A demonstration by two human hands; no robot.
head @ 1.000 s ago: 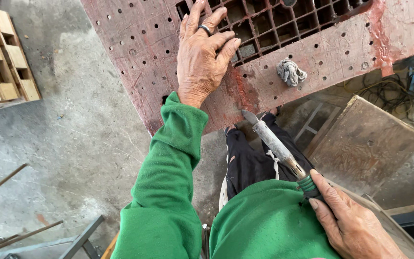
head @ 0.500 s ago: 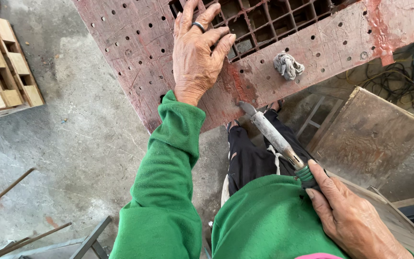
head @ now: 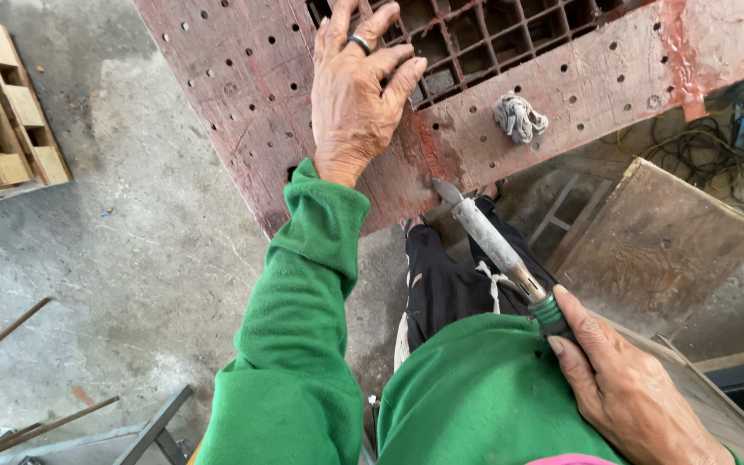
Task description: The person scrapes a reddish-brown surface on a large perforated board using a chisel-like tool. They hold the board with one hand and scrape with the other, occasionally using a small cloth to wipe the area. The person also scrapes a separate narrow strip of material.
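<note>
The metal scraper (head: 486,234) touches its tip to the near edge of the red perforated panel (head: 243,103), its green handle clasped in the right grip (head: 626,392). The left grip (head: 356,95) lies flat and spread on the panel beside the grating; a grey rag (head: 518,116) rests nearby.

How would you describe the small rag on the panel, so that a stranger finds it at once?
Start at the big reddish perforated panel with the grid opening. Right of the left hand pressed flat on it lies a crumpled grey rag, just below the grid. It is the only soft, pale, loose thing on the panel.
</note>
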